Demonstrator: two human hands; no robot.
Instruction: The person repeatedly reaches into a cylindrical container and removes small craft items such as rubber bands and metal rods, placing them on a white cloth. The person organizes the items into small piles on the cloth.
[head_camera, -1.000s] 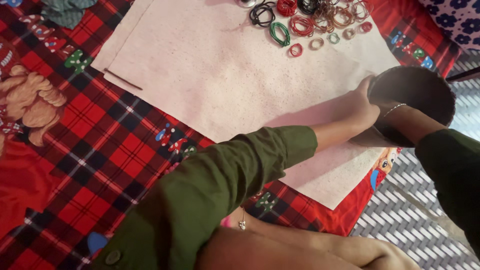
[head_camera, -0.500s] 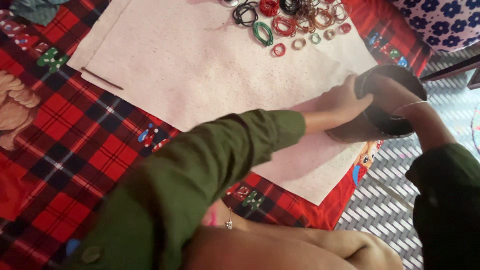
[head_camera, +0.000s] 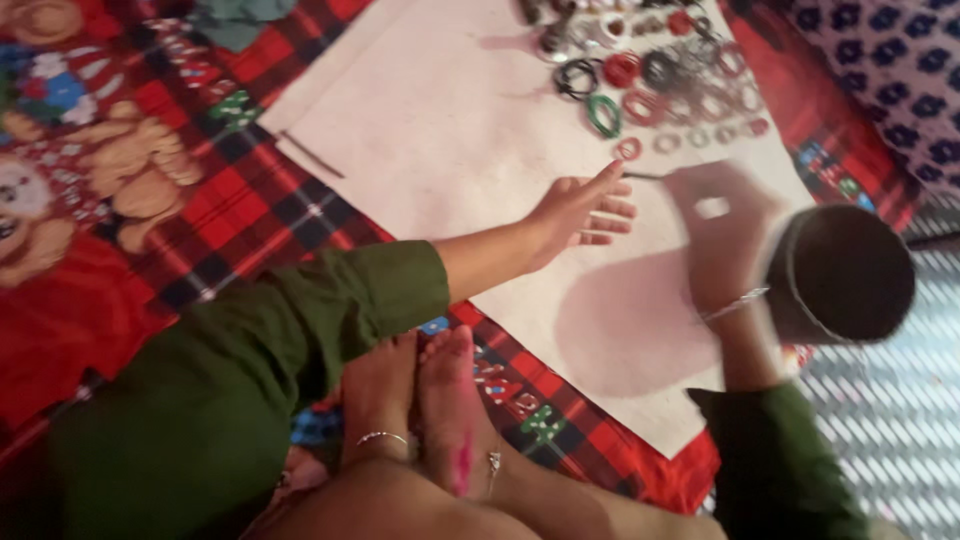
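Both hands out over the pale sheet, reaching toward the rings.

Our left hand (head_camera: 580, 212) hangs open with fingers spread; our right hand (head_camera: 722, 225) is too blurred to tell, though a thin stick (head_camera: 645, 176) seems pinched at its tip. The small red ring (head_camera: 629, 148) lies at twelve o'clock of the left fingers, near them, the dark round bowl (head_camera: 848, 272) at three o'clock of the right. We judge slow, steady hands would serve best.
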